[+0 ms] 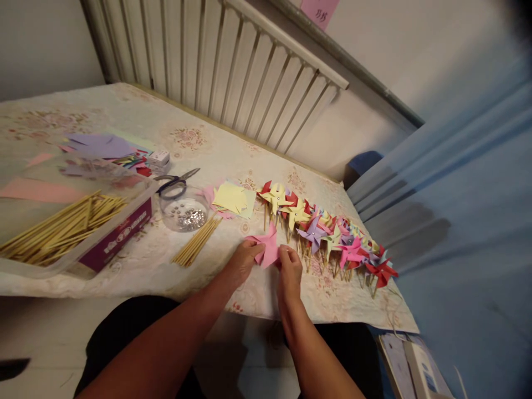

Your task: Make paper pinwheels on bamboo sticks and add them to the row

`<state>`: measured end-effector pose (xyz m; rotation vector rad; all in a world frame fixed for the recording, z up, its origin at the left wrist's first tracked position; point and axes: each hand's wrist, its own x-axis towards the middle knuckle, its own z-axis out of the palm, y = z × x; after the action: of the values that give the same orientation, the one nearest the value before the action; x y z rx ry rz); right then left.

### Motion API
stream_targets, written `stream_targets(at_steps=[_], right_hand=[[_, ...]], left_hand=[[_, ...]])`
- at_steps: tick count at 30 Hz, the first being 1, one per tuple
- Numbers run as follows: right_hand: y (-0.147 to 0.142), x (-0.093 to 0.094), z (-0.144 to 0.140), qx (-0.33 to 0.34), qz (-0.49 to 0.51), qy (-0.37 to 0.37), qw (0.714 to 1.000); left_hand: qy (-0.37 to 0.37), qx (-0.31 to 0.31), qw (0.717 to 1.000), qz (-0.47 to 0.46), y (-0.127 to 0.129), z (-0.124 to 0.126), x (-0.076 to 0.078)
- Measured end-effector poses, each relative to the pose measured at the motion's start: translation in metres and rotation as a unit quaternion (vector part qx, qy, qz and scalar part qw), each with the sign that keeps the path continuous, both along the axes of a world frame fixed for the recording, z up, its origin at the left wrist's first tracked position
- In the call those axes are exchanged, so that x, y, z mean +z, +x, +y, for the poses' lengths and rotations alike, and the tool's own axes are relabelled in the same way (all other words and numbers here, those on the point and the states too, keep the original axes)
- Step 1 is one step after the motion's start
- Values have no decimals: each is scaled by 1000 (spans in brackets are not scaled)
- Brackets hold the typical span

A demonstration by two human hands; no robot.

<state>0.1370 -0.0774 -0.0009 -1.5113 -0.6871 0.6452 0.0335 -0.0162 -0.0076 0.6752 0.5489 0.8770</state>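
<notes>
A pink paper pinwheel [268, 248] is held up over the near part of the table. My left hand [246, 259] is closed on its left side, the fingers pinching the paper. At its right edge my right hand [290, 269] is closed too, fingertips together against the paper; whether a pin is in them is too small to tell. Several finished pinwheels [313, 234] on sticks stand in rows to the right. Left of my hands lie a small bundle of wooden sticks [196, 242] and a stack of yellow paper squares [230, 198].
A clear round dish [184, 223] holds small metal pins. Behind it lie scissors [172, 185]. A plastic box [114, 233] with many sticks fills the left side, coloured paper [97, 146] behind it. A radiator [233, 72] runs along the back, a blue curtain [453, 210] at right.
</notes>
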Motion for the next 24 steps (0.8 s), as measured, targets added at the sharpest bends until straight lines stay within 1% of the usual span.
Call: stream_targets(at_steps=[1,3,5,8,12,17,24], right_hand=[[2,-1,-5,-36,-29,-5,999],[5,-3,-16,-86,-82,-3,993],[5,-6,-26,-93,-134,9,987],[0,-10,-36,-44,-170,12,984],[-6,-11,-37,25,-161,10,987],[-11,-6,-28,47,-145,-9,988],[-19,10,-20,65,-87,-14,994]], left_hand=[[3,-6,1000,1,0,0,1],[4,-14,1000,2,-1,1,2],[1,-14,1000,0,-2,1,3],[1,-15,1000,-3,-3,1,3],[6,-18,1000,-10,-2,1,1],[23,-2,1000,12,-2,0,0],[40,5,998,41,-3,-1,0]])
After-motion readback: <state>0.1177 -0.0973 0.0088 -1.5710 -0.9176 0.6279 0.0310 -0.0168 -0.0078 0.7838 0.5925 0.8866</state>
